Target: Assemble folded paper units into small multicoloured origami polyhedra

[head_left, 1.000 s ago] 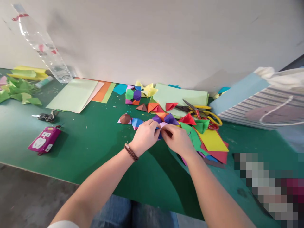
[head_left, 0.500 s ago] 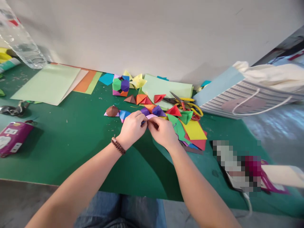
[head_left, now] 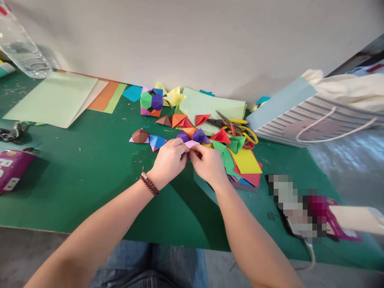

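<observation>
Pinching a lilac paper piece (head_left: 192, 143) at frame centre, with left hand (head_left: 168, 161) and right hand (head_left: 209, 166) each in a closed grip, fingertips close together, likely for steadying small folds above the green counter (head_left: 60, 172).

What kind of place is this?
Probably a paper-craft spot: the green table holds colorful folded paper pieces, flat paper sheets and scissors. I can't tell whether it's a home, school or workshop.

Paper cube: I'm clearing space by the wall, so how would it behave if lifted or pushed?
The paper cube is probably light, as it looks folded from paper. Its boxy shape suggests sliding rather than rolling when pushed. Its raised, folded faces might dent if pinched hard.
</observation>
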Demonstrator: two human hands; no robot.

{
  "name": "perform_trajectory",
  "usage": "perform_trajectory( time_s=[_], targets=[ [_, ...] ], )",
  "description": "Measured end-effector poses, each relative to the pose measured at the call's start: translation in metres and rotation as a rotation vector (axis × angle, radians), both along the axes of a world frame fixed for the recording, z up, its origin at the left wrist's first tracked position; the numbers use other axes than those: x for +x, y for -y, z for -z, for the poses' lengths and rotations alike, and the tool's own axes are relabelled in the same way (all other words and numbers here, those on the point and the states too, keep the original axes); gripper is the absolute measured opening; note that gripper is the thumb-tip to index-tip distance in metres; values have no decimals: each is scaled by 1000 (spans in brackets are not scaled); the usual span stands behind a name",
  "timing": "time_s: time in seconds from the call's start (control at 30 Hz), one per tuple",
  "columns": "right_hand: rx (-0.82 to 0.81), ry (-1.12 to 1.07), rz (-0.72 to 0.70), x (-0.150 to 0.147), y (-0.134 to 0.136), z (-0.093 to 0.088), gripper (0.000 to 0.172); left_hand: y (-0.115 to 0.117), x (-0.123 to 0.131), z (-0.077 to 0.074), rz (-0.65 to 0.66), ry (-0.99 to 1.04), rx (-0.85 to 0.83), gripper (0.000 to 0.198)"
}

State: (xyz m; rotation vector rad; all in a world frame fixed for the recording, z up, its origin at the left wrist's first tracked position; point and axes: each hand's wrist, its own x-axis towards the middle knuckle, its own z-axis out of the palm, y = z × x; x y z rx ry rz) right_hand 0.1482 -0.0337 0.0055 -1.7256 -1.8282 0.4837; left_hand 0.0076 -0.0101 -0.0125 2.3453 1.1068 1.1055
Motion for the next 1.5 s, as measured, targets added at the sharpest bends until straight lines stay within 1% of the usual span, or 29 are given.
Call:
perform_trajectory(
  time_s=[0.1, 0.17, 0.33, 0.4, 0.47, 0.57, 0.6, 0.7, 0.8, 0.9, 1.0, 1.07, 1.13, 1.23, 1.3, 1.37, 1.5],
  targets=[
    [-11, -8, 5, 0, 1, -1, 20, 1, 1, 0, -3, -24, 1, 19],
    [-4, -50, 15, 1, 1, -1, 19, 1, 2, 0, 0, -1, 1, 20],
    [2, -259, 37, 7, -4, 0, 20, -1, 4, 0, 29, 166, -28, 29],
    [-36, -281, 25, 10, -6, 0, 20, -3, 4, 0, 5, 239, -94, 32],
    [-94, -269, 4, 13, -9, 2, 22, -5, 4, 0, -34, 319, -194, 33],
    [-143, -283, -8, 16, -10, 4, 16, -6, 3, 2, -60, 388, -315, 31],
    [-137, -310, -13, 17, -11, 5, 14, -7, 3, 2, -58, 382, -335, 31],
    [-87, -392, -34, 19, -10, 7, 22, -6, 4, 3, -31, 347, -358, 30],
    [-63, -412, -39, 20, -10, 8, 19, -5, 5, 2, -5, 378, -380, 29],
    [-34, -443, 17, 21, -11, 7, 18, -4, 5, -3, 18, 484, -475, 25],
    [13, -481, 103, 22, -13, 7, 18, -4, 6, -7, 38, 648, -657, 24],
    [26, -480, 130, 22, -13, 7, 17, -5, 7, -6, 47, 719, -752, 25],
    [23, -448, 124, 21, -13, 7, 14, -7, 7, -4, 39, 702, -753, 21],
    [13, -369, 79, 18, -10, 6, 14, -8, 5, -2, -20, 555, -635, 12],
    [25, -342, 47, 16, -9, 5, 18, -8, 4, -2, -58, 427, -560, 15],
    [49, -337, 23, 14, -8, 5, 22, -7, 2, -4, -65, 317, -502, 19],
    [57, -351, -29, 13, -7, 4, 16, -5, 2, -7, -47, 213, -454, 21]
  ],
)
